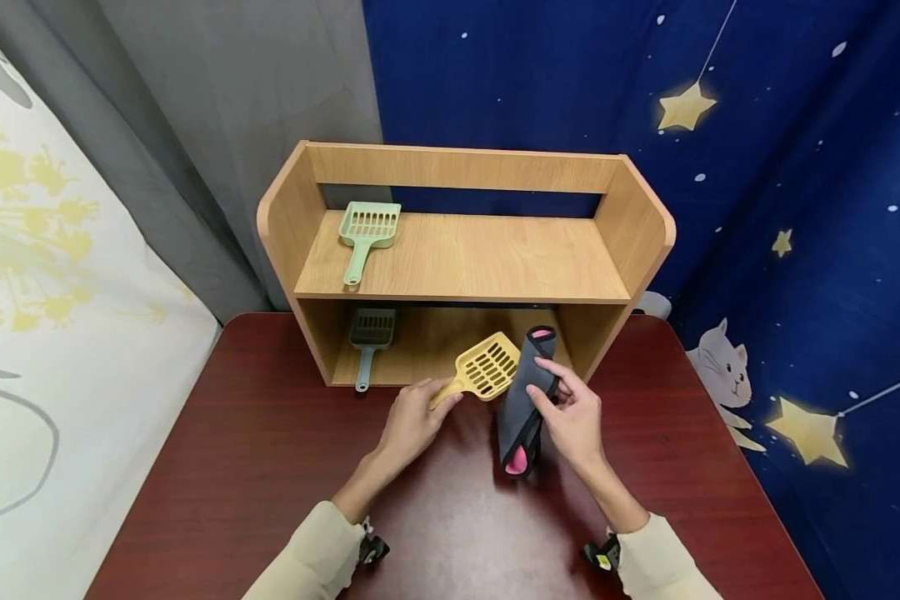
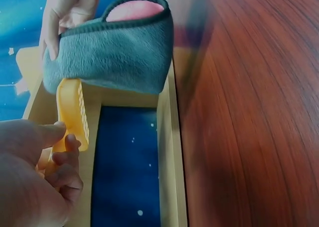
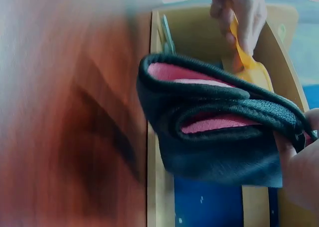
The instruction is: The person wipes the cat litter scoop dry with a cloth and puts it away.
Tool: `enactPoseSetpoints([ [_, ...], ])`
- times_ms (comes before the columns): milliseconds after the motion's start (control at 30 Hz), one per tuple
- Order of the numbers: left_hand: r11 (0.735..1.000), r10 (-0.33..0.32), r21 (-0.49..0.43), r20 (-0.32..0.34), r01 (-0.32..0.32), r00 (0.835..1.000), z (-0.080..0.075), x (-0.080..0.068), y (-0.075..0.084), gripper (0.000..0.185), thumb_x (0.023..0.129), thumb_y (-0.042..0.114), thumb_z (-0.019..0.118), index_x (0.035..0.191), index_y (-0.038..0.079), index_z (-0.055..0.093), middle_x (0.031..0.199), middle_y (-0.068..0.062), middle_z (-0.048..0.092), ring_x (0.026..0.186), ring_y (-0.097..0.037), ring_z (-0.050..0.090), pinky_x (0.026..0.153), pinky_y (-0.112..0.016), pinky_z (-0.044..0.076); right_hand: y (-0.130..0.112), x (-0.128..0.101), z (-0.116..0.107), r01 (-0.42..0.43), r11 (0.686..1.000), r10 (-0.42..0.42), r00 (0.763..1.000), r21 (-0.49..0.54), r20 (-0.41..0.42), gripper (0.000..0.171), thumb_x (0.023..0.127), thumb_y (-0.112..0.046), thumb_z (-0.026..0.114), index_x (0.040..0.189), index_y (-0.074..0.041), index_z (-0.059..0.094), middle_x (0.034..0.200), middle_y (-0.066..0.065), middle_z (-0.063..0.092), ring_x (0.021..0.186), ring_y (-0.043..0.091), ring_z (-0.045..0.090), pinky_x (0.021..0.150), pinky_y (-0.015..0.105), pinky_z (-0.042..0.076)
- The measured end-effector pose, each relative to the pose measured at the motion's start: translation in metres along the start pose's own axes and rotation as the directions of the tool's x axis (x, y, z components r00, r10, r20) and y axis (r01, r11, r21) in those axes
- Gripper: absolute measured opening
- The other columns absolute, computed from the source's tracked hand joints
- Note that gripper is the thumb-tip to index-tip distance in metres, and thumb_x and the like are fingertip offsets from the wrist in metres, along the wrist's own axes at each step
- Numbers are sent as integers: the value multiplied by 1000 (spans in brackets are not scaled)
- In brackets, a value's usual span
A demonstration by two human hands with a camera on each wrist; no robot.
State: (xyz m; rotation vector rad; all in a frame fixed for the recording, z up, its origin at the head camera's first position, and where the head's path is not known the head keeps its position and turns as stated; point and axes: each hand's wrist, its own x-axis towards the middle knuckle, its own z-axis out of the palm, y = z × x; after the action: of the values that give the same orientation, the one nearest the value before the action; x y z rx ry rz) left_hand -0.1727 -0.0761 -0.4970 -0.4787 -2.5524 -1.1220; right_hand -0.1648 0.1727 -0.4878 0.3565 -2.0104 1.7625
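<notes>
Between thumb and fingers, my left hand (image 1: 412, 421) pinches the handle of a yellow slotted litter scoop (image 1: 467, 372). The scoop's head points toward the shelf and, in the head view, reaches the side of a folded grey fleece piece (image 1: 523, 400). My right hand (image 1: 576, 419) grips that piece by its right edge, holding it on a slant in front of the lower shelf. It has black edging and a pink lining; in the right wrist view the folds (image 3: 219, 147) show as two pink-lined loops. The piece's exact kind I cannot tell.
A two-level wooden shelf (image 1: 465, 258) stands at the back of the dark red table (image 1: 270, 467). On its upper level, at the left, lies a green litter scoop (image 1: 359, 242); a grey-blue one (image 1: 366, 354) is below it. Curtains (image 1: 495, 75) hang behind.
</notes>
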Motion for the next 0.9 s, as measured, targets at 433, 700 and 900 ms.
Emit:
enactPoseSetpoints([
  [433,1000,-4,18,27,3,1000,9,4,12,30,99,20,76,123,2,77,104,-8,77,77,-17,63,68,-36,53,-13,-29,29,49,995,-37,990,-91,134,41,82,12,82,121,1,75,75,15,74,55,2,54,46,17,44],
  [700,1000,-4,22,1,4,1000,1,-5,7,31,97,21,78,120,1,78,103,-10,78,81,-21,67,72,-44,56,-33,-13,7,12,999,-12,1000,-35,18,39,84,19,76,122,12,71,92,33,74,74,2,70,57,14,52],
  [900,1000,-9,6,5,9,1000,-1,-10,5,30,97,20,78,120,1,77,109,-12,78,90,-24,72,77,-44,57,-33,0,-14,3,998,-5,999,-55,-39,39,86,19,76,123,9,72,95,34,74,80,2,72,65,15,55],
])
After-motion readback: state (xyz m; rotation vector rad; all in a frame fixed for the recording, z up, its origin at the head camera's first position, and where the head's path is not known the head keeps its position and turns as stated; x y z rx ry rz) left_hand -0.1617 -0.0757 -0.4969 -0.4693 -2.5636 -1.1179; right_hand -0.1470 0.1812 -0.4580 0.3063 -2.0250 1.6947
